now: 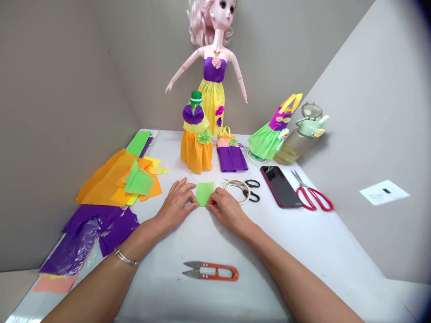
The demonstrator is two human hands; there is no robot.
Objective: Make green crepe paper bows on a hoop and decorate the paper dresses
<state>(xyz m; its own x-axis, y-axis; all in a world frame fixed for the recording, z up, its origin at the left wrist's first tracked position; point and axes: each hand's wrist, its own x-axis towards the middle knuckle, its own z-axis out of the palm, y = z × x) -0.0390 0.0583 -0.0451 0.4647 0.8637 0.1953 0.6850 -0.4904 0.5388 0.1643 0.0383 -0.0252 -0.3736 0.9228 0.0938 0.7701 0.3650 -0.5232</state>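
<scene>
A small light-green piece of crepe paper [204, 192] lies low over the white table between my two hands. My left hand [177, 202] pinches its lower left edge between thumb and index finger, the other fingers spread out above. On the opposite side, my right hand [227, 208] grips the right edge, fingers curled and partly hiding that side. Just beyond my right hand lie a roll of tape [248, 194] and black-handled scissors [253, 183], the tape ring overlapping the blades. Orange thread snips [215, 272] rest on the table nearer to me, below both hands.
Orange crepe sheets [104, 179] and purple crepe pieces [119, 231] lie at left. Behind stand a doll [214, 69], a bottle in an orange paper skirt [195, 152], a purple paper dress [232, 158], a green-skirted dress [266, 141] and a water bottle [296, 143]. A phone [281, 187] and red-handled scissors [314, 197] lie right.
</scene>
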